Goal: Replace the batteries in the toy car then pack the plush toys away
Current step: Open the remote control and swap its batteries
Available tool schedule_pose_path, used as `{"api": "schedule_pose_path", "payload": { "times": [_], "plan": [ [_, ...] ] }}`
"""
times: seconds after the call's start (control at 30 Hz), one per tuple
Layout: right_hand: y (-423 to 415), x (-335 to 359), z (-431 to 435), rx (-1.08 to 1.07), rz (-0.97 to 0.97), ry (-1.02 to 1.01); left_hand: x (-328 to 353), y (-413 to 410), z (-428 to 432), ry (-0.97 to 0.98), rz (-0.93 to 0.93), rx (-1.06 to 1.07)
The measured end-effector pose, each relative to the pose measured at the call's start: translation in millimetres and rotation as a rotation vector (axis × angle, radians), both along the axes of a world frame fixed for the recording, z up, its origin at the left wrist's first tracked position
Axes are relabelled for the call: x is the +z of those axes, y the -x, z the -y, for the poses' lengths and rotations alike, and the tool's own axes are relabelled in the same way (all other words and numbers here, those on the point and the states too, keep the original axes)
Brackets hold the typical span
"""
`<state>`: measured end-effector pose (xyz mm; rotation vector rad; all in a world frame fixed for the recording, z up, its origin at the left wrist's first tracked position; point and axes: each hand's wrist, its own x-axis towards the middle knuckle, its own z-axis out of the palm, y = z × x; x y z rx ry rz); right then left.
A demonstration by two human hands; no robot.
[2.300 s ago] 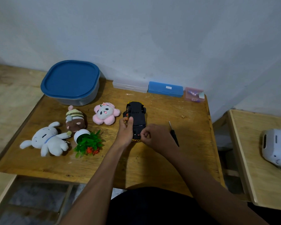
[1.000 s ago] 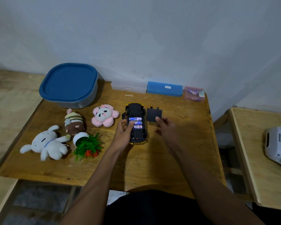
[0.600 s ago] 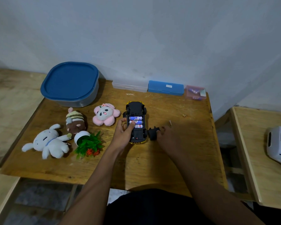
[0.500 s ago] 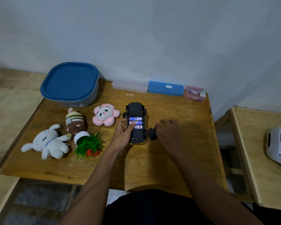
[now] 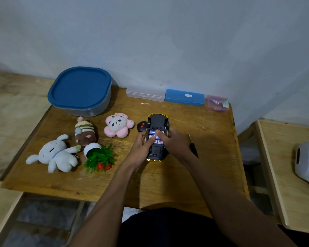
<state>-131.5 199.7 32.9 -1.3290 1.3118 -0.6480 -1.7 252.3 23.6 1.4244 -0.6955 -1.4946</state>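
Note:
The black and yellow toy car [image 5: 158,120] lies upside down on the wooden table [image 5: 168,179], its battery bay open with blue-white batteries [image 5: 158,141] showing. My left hand [image 5: 141,148] grips the car's left side, thumb on the batteries. My right hand [image 5: 175,143] holds the right side, thumb also pressing on the batteries. Left of the car lie a pink panda plush [image 5: 118,125], a striped brown plush [image 5: 85,132] and a white rabbit plush [image 5: 55,155]. The battery cover is hidden.
A blue-lidded container [image 5: 80,90] stands back left. A clear case [image 5: 144,94], blue case [image 5: 185,97] and pink box [image 5: 217,103] line the wall. A tipped fake plant [image 5: 96,154], small remote [image 5: 142,125] and screwdriver [image 5: 193,147] surround the car. A white device [image 5: 307,163] sits on the side table.
My right hand set the black battery cover down beside the car, then moved onto the open battery bay. My left hand stayed on the car.

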Motion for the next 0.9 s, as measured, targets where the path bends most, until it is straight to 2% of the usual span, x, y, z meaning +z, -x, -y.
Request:
{"api": "schedule_pose_path", "payload": {
  "times": [0.23, 0.4, 0.53, 0.6, 0.67, 0.73, 0.8, 0.9],
  "plan": [
    [13.6, -15.7, -1.8, 0.125, 0.137, -0.217, -2.3, -6.6, 5.6, -0.063, -0.022, 0.012],
    [10.3, -12.5, -4.5, 0.125, 0.187, -0.191, 0.0, -7.1, 6.7, -0.032, 0.01, -0.018],
    [18.5, -12.1, 1.7, 0.137, 0.09, -0.163, -3.2, -10.0, 8.0, -0.043, 0.047, -0.019],
    [28.7, -14.9, 9.8, 0.038, -0.045, -0.077, -3.9, -14.9, 8.2, -0.057, 0.039, 0.007],
    [41.8, -21.4, 20.2, 0.037, -0.334, 0.099, -4.2, -20.2, 8.6, -0.066, 0.039, 0.035],
    [50.6, -31.6, 30.4, 0.268, -0.651, 0.221, -3.8, -24.1, 8.8, -0.053, 0.042, 0.061],
    [50.8, -39.2, 36.5, 0.506, -0.888, 0.29, -3.5, -25.8, 9.1, -0.038, 0.028, 0.083],
    [46.3, -44.1, 42.8, 0.613, -1.01, 0.311, -1.4, -26.4, 8.6, -0.032, 0.026, 0.088]
  ]
}}
